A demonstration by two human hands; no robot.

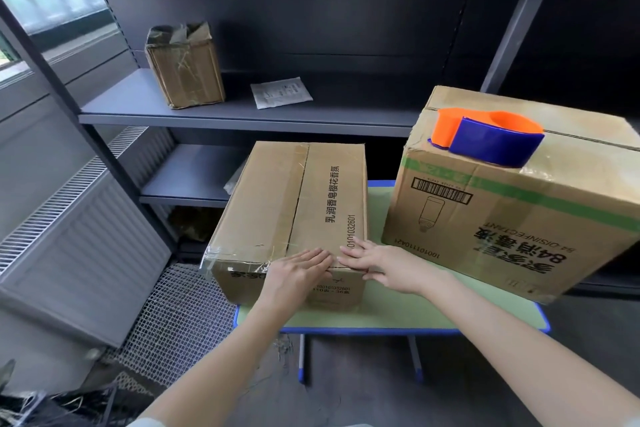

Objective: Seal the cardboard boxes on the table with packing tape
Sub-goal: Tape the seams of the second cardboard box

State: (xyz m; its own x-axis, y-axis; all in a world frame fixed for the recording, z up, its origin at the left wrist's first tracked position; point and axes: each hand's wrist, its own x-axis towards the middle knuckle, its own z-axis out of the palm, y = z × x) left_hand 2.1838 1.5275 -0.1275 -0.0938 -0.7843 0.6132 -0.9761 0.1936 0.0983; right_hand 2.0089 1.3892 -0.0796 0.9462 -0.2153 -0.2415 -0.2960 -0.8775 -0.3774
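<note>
Brown cardboard, scuffed, makes up the smaller box [294, 198] on the green worktop [381, 315], and both hands lie on its near top edge. The left hand [298, 274] and right hand [377, 263] have straight fingers pressed flat on the flaps, holding nothing. I'd say they are holding the flaps closed before taping. The centre seam shows as a dark line, with wrinkled glossy tape at the box's near-left corner. The orange and blue tape dispenser [491, 139] sits to the right of this box and well apart from it, on top of the larger box [519, 218]. Next, one hand must probably keep the flaps down while the other fetches the dispenser.
</note>
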